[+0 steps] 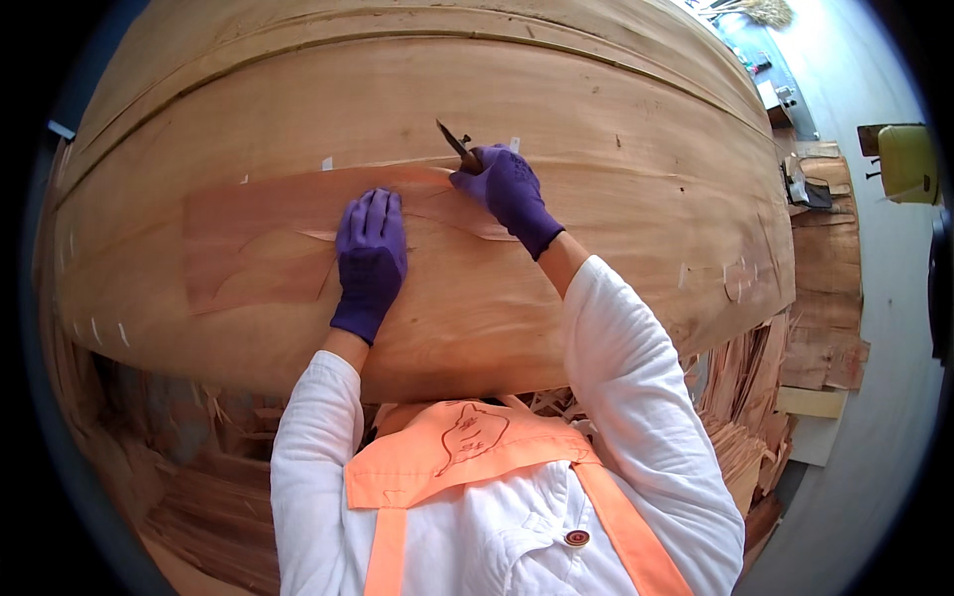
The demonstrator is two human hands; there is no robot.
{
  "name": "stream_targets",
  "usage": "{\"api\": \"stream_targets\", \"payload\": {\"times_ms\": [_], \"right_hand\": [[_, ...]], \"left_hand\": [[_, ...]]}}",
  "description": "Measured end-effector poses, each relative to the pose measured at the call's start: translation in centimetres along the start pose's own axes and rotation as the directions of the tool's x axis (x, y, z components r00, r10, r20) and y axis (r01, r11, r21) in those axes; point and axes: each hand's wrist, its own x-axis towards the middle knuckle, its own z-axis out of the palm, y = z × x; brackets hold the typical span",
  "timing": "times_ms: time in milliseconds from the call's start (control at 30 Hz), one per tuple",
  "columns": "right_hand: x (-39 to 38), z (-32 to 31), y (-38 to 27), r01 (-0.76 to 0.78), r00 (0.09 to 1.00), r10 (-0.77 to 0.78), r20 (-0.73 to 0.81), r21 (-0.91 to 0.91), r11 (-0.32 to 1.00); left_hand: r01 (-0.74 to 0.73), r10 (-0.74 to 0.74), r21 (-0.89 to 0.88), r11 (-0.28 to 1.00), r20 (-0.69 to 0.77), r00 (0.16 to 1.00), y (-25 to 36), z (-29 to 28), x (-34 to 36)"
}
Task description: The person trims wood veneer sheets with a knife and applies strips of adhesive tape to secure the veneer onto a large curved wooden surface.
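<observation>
A broad sheet of pale wood veneer (477, 328) lies before me, with a darker reddish veneer piece (253, 214) on its left middle part. My left hand (372, 253), in a purple glove, rests flat on the right part of the reddish piece, fingers stretched out and pointing away from me. In my right hand (509, 194), gloved alike, is a knife (455, 141) with a dark blade tilted up to the far left. That hand is closed round its handle, just above the sheet near a split at the reddish piece's right end. Its palm side is hidden.
Small white tape bits (327, 164) stick to the sheet. Torn veneer scraps (740, 397) lie below its near right edge. Brown veneer strips (825, 268) are stacked at the right. A yellow-green container (907, 164) stands farther right, and a straw broom (765, 10) lies at the far right.
</observation>
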Motion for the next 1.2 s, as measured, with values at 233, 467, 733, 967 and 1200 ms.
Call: {"api": "stream_targets", "payload": {"times_ms": [233,467,733,967,1200], "right_hand": [[-2.9,-0.6,-3.2,0.147,0.982,-0.153,-0.112,-0.059,0.987],[-7.2,-1.3,-7.0,0.38,0.9,-0.395,-0.182,-0.113,0.918],[-11.7,-5.3,-7.1,0.517,0.804,-0.513,-0.3,-0.075,0.853],[-17.9,-10.0,-3.9,0.528,0.793,-0.529,-0.303,-0.09,0.844],[-22.6,-16.3,3.4,0.297,0.896,-0.297,-0.329,-0.052,0.953]], "left_hand": [[-0.006,0.006,0.036,0.999,-0.017,1.0,-0.1,-0.6,0.3],[0.057,-0.065,-0.125,0.991,-0.068,0.996,0.4,-1.7,0.3],[-0.024,0.023,-0.002,1.0,-0.231,0.973,-6.0,-12.8,-7.3],[-0.07,0.082,-0.105,0.992,0.113,0.99,-14.7,-16.7,-0.3],[-0.004,0.211,-0.379,0.925,0.507,0.835,-9.6,-11.6,1.7]]}}
